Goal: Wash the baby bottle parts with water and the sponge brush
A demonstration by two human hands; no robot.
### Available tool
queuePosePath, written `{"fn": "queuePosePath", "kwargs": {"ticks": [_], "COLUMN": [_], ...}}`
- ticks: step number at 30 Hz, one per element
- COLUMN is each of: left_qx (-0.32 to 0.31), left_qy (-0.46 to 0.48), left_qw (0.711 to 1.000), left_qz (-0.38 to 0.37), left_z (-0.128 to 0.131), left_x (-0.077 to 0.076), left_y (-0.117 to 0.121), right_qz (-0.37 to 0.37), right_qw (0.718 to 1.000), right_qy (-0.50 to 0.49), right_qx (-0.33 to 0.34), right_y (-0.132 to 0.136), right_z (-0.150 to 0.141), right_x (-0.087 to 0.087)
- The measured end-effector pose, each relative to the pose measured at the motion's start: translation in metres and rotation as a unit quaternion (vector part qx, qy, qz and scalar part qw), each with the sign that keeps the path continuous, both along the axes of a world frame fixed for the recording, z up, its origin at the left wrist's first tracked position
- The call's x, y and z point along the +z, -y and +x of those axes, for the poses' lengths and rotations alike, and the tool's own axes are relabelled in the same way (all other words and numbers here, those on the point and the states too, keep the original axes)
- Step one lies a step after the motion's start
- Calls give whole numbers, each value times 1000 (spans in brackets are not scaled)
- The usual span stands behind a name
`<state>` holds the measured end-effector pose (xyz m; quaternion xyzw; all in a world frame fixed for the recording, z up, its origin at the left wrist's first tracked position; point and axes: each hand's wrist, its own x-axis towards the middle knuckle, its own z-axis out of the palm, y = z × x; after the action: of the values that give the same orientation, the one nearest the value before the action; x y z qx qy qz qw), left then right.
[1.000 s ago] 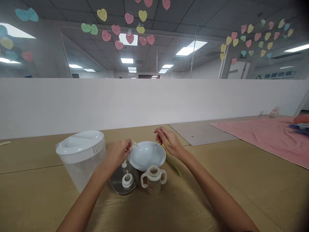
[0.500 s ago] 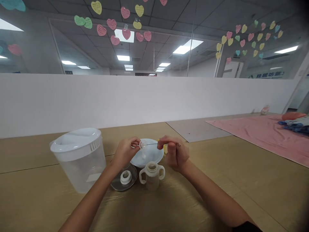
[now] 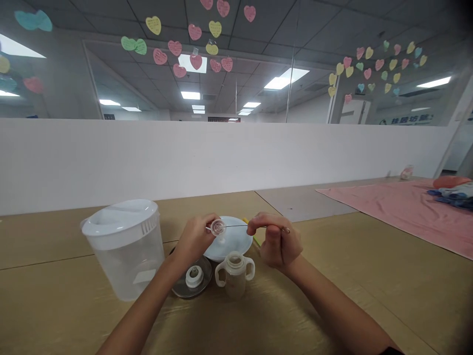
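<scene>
My left hand [image 3: 194,239] pinches a small clear round piece [image 3: 218,227] and holds it above a white bowl [image 3: 236,244]. My right hand [image 3: 276,241] is closed on a thin wire tool [image 3: 240,226] that runs level to the left, with its tip at the clear piece. Below my hands a baby bottle with two handles [image 3: 235,273] stands open on the tan table. Left of it lies a glass lid [image 3: 181,288] with a white cap [image 3: 194,276] on it.
A large clear pitcher with a white lid [image 3: 123,246] stands at the left. A yellow-green stick [image 3: 254,238] lies behind the bowl. A white partition wall runs across the back. A pink cloth [image 3: 402,209] with folded items covers the table at the right.
Both hands rose from the bowl and came together. The right hand turned the wire tool level and brought its tip to the clear piece in the left hand.
</scene>
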<state>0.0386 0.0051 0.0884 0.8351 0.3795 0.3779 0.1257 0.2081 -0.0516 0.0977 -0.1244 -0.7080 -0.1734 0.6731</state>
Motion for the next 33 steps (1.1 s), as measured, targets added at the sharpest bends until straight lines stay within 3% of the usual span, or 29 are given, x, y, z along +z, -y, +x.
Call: {"fn": "queuePosePath", "kwargs": {"ticks": [8, 11, 22, 33], "left_qx": [14, 15, -11, -21], "left_qy": [29, 19, -33, -93], "left_qw": [999, 999, 999, 995], "left_qz": [-29, -25, -37, -2], "left_z": [-3, -2, -1, 0], "left_x": [4, 3, 7, 2], "left_y": [0, 0, 8, 4], "right_qz": [-15, -40, -26, -26], "right_qw": [999, 996, 994, 992], "right_qy": [40, 83, 103, 121], "right_qx": [0, 18, 30, -13], "right_y": [7, 9, 7, 5], "right_z": [1, 2, 1, 6], "right_x": [3, 2, 2, 5]}}
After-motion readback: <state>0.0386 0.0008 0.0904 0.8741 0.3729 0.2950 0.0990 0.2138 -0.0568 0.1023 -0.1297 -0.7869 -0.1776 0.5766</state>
